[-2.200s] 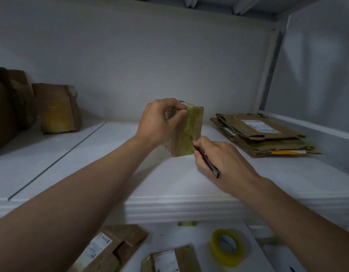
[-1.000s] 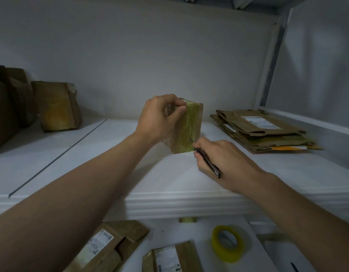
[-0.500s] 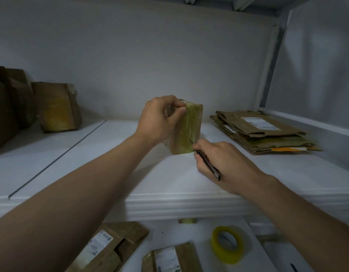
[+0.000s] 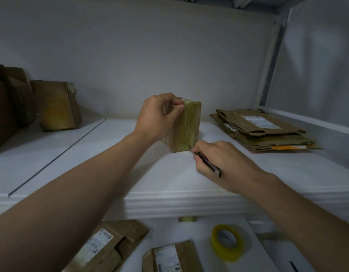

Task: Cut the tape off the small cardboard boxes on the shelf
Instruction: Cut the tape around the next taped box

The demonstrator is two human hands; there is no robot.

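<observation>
A small cardboard box [image 4: 186, 128] stands upright on the white shelf [image 4: 169, 179], its near face covered with yellowish tape. My left hand [image 4: 160, 116] grips the box's top left corner, thumb on the taped face. My right hand [image 4: 218, 161] holds a thin black knife [image 4: 208, 164] like a pen. The knife's tip touches the box's lower right corner, just above the shelf.
Another taped box [image 4: 56, 105] and darker boxes [image 4: 6, 103] stand at the back left. A pile of flattened cardboard [image 4: 262, 130] lies to the right. Below the shelf lie a yellow tape roll [image 4: 227, 242] and labelled flattened boxes [image 4: 110, 246].
The knife tip has slid slightly down the box's right edge to its lower corner. My left hand keeps its grip on the box's top.
</observation>
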